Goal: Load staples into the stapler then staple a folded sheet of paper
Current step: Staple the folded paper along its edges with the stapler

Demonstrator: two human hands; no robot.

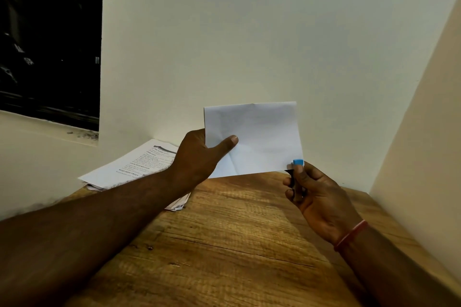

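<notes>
A folded white sheet of paper (pixel 259 137) is held upright above the wooden table, creases showing on its face. My left hand (pixel 199 154) grips its left edge, thumb across the front. My right hand (pixel 316 194) is closed around a small stapler (pixel 296 174) with a blue tip and dark body. The stapler's mouth sits at the paper's lower right corner. Most of the stapler is hidden inside my fingers. A red thread band circles my right wrist.
A stack of printed sheets (pixel 132 167) lies at the table's back left, against the wall. The wooden table (pixel 224 244) runs between a white wall ahead and a partition on the right. A dark window opening is at upper left.
</notes>
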